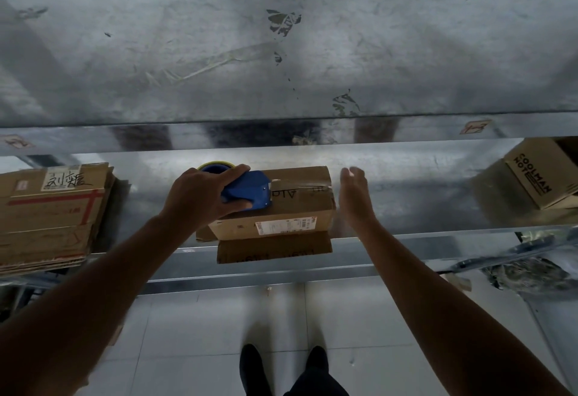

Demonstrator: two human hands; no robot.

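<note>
The left hand (200,198) grips a blue tape dispenser (250,192) on the cardboard box (291,208), centre frame on the metal worktop (422,183). The right hand (355,195) hovers beside it, fingers straight, touching nothing. Unbraced, the box could slide and the tape wrinkle. The box's print is partly covered; the right-hand carton (538,176) reads "COOLMAN HOT".

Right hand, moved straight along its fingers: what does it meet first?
Probably nothing near. The right hand points forward, just past the right end of the box, over bare metal shelf. Looks free to the shelf's rear; depth unclear.
</note>
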